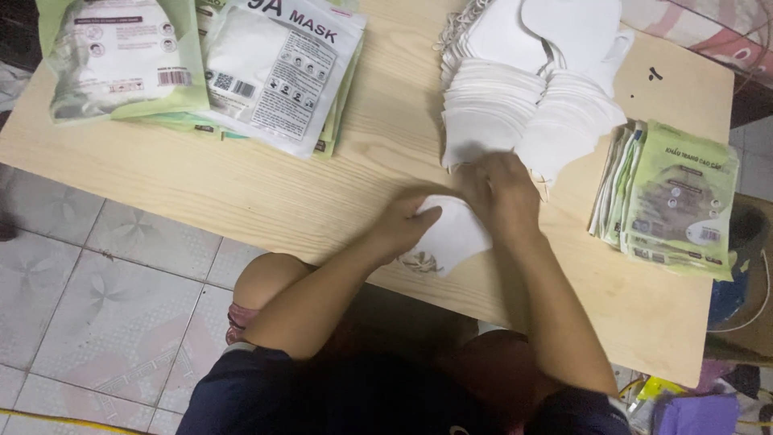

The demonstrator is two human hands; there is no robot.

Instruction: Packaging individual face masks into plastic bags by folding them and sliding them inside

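Note:
My left hand (407,221) rests on a white folded face mask (451,238) lying near the front edge of the low wooden table (266,197), fingers curled over its left side. My right hand (503,189) lies just right of it, fingers closed on the mask's upper edge, at the bottom of two fanned stacks of white masks (523,97). Whether the right hand also touches the stacks I cannot tell.
Flat green-and-white mask packets (680,197) are piled at the table's right end. Filled mask packages (278,68) and a green one (121,56) lie at the back left. Tiled floor (88,290) lies to the left; my knees are under the table.

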